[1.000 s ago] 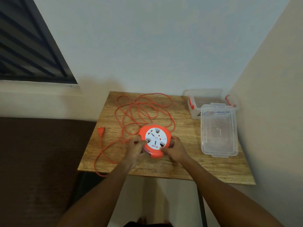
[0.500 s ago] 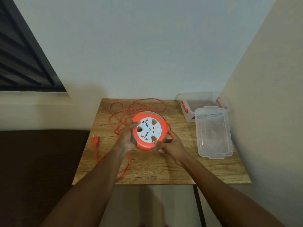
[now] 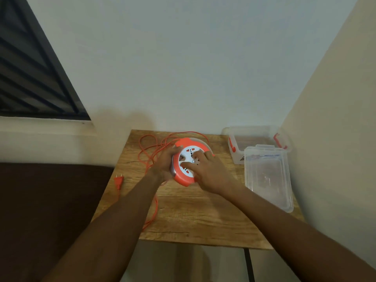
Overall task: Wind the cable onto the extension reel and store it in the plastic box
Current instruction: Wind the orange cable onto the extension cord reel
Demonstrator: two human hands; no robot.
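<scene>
Head view. Extension reel (image 3: 184, 176), orange rim with a white socket face, is held tilted above the middle of the wooden table (image 3: 203, 220), socket face turned toward the camera. The left hand (image 3: 164, 163) grips the reel at its left edge, fingers curled round the rim and back; whether the reel touches the table cannot be told. The right hand (image 3: 211, 176) lies on the socket face from the right, fingers spread and bent, fingertips set into the recesses of the white disc.

The orange cable (image 3: 151, 151) lies unwound in loose loops on the rear left part of the table, behind and left of the reel. One run passes under the left forearm and hangs over the front edge. The orange plug (image 3: 118, 181) rests at the left edge of the table, well apart from the reel.

The clear plastic box (image 3: 236, 151), with red latches, stands at the rear right corner against the wall. Its clear lid (image 3: 268, 178) lies just in front of it, overlapping the front of the box, along the right edge of the table.

A dark louvred window (image 3: 30, 78) occupies the upper left.
</scene>
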